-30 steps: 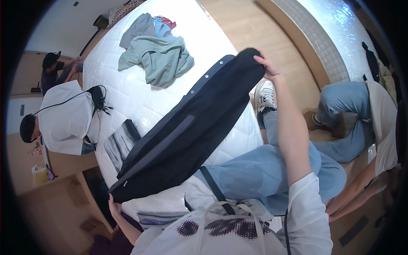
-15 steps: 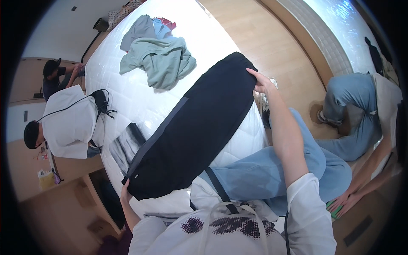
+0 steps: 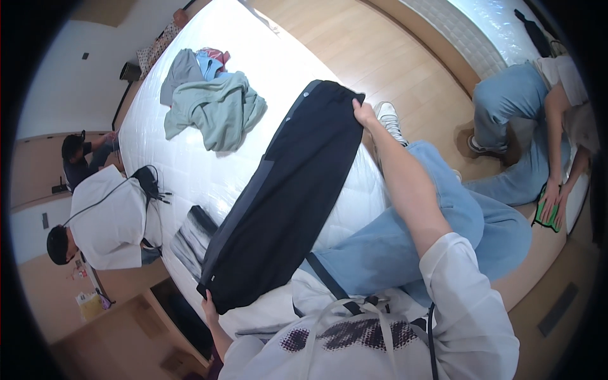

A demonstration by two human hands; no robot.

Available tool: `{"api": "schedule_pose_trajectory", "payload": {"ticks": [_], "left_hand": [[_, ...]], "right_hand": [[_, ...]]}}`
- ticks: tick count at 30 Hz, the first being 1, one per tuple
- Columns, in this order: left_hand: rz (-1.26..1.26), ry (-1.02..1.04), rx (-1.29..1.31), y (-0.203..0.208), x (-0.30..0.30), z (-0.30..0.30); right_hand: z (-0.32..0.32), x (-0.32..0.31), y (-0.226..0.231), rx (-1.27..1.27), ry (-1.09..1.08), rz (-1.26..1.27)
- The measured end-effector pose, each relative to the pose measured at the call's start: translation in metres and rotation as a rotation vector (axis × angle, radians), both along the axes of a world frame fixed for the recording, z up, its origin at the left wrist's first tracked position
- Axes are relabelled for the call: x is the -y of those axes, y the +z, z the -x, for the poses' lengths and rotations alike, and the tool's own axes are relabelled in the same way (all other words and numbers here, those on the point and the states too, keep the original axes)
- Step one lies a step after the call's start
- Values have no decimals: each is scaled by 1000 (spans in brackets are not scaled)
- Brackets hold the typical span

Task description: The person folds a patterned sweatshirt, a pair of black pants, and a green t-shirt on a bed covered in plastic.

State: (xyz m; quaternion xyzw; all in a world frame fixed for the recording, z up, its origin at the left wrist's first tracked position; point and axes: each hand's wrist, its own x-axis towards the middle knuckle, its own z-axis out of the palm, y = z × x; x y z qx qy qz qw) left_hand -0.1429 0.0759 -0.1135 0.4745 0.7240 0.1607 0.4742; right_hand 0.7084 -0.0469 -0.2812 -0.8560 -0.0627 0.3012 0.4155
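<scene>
A long black garment with a grey side stripe (image 3: 285, 196) is stretched out over the white mattress (image 3: 209, 171). My right hand (image 3: 363, 114) grips its far end, near the mattress edge. My left hand (image 3: 209, 308) holds the near end, mostly hidden behind the cloth. The garment runs slantwise between my two hands, just above the bed.
A pile of grey, green, blue and red clothes (image 3: 209, 101) lies at the far side of the mattress. A folded grey garment (image 3: 190, 240) lies near its left edge. A person in white (image 3: 107, 221) bends at the left. Another person in jeans (image 3: 525, 126) kneels at the right on the wooden floor.
The garment has been pulled straighter and narrower, and lowered toward the mattress. The person at the right has shifted and now leans down with a green cloth.
</scene>
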Motion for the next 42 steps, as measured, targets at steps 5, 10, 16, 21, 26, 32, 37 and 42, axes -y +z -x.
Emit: {"api": "schedule_pose_trajectory", "payload": {"ticks": [5,10,16,21,26,32,37,42], "left_hand": [[16,174,-460,-8,-13,3],[-298,-225,-697,-21,-44,-7],[-262,37,-530,-24,-22,-10],[54,160,-65,-20,8,-23],[132,115,93,-6,28,1],[370,155,137,-5,29,-1],[529,-245,-133,16,-5,64],[494,80,-575,26,12,-43]], "right_hand": [[16,-1,-29,-466,-56,-291],[21,-11,-19,-645,-209,-311],[15,-2,17,-641,-335,-604],[1,1,29,-973,-514,-907],[6,-9,33,-1127,-356,-922],[-22,10,58,-1070,-402,-1056],[-41,-12,99,-1009,-367,-1174],[-76,2,119,-889,-322,-1198]]}}
